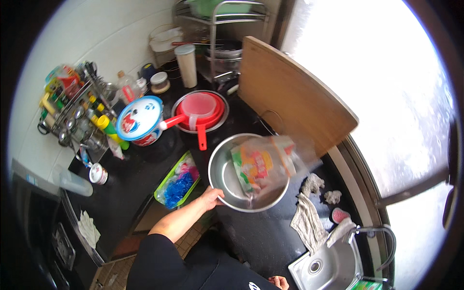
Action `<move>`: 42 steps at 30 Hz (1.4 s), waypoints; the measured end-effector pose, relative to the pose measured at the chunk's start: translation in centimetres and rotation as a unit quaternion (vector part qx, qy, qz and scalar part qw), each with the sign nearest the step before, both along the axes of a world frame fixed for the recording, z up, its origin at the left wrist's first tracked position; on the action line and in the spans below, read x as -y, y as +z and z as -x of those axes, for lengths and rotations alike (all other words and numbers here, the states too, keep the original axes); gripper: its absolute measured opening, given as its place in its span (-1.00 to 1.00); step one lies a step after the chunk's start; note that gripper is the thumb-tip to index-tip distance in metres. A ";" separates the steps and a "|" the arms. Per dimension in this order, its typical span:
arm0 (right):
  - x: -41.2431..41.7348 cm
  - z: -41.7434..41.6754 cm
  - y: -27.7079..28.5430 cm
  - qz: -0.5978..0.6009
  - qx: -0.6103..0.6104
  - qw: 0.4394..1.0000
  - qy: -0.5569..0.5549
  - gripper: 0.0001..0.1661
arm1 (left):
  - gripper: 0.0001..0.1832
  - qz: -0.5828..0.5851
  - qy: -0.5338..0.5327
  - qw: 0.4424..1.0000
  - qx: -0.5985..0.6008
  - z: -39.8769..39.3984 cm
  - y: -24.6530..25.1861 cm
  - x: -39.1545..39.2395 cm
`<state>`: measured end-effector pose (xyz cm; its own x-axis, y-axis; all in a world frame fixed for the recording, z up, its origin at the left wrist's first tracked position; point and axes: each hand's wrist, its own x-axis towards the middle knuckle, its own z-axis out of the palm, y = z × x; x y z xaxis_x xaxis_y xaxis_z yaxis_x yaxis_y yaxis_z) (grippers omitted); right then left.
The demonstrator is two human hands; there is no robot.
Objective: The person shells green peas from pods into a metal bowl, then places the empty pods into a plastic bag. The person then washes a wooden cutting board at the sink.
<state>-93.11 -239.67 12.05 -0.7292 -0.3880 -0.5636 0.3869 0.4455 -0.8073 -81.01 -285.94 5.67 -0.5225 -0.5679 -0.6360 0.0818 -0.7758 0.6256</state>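
Observation:
My left hand (213, 199) grips the near-left rim of a round stainless steel basin (222, 170), thumb over the edge. Inside the basin lies a printed clear plastic bag (255, 165). The bag's open end sticks out past the right rim and looks blurred; its contents are hard to make out. The basin is over the black countertop (250, 232), and I cannot tell if it rests there. At the bottom edge, close to my dark shirt, only the fingers of my right hand (279, 282) show, curled, with the rest cut off.
A wooden cutting board (290, 98) leans by the window. Red strainers (203, 108) lie in another metal bowl beside a lidded enamel pot (141, 119). A green tray (179, 181) holds plastic bags. Rags (308, 221) lie near the sink (337, 264). A spice rack (78, 108) stands left.

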 end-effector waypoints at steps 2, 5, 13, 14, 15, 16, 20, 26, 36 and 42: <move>1.5 0.9 -0.2 0.007 -0.009 0.999 0.031 -0.79 | -0.52 -0.007 -0.017 1.000 0.018 -2.4 0.7 -1.3; 4.0 2.4 -0.3 0.023 -0.126 0.980 0.153 -0.82 | -0.50 -0.021 0.004 1.000 0.018 -7.0 2.4 -3.6; 11.1 5.6 -0.4 0.087 -0.084 0.976 0.180 -0.74 | -0.88 0.017 0.184 0.982 0.032 -21.2 6.7 -9.8; 11.8 5.5 -0.5 0.079 -0.079 0.974 0.196 -0.75 | -0.85 -0.002 0.224 0.974 0.037 -22.9 6.8 -10.5; 12.4 5.4 -0.6 0.074 -0.076 0.971 0.214 -0.77 | -0.82 -0.013 0.260 0.965 0.035 -24.4 6.7 -11.4; 13.0 5.2 -0.9 0.074 -0.059 0.971 0.218 -0.76 | -0.76 -0.012 0.286 0.958 0.018 -25.9 6.5 -12.3; 13.7 4.3 -1.3 0.076 -0.028 0.975 0.208 -0.73 | -0.54 -0.001 0.387 0.922 -0.026 -31.7 4.7 -13.8; 11.1 4.3 -1.2 0.019 -0.078 0.975 0.206 -0.75 | -0.53 -0.035 0.503 0.861 -0.066 -34.4 5.4 -13.0; 8.3 9.0 -1.9 -0.066 -0.186 0.968 0.156 -0.75 | -0.72 0.498 0.237 0.759 0.347 -34.0 4.9 -13.6; 8.4 10.6 -2.1 -0.108 -0.225 0.957 0.149 -0.76 | -0.71 0.487 0.271 0.775 0.299 -36.6 1.3 -12.8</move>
<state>-103.71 -248.03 9.99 -0.7918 -0.5266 -0.3093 -0.1481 0.6569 -0.7393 -44.43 -273.15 6.93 0.1832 -0.9635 0.1951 -0.3001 0.1341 0.9444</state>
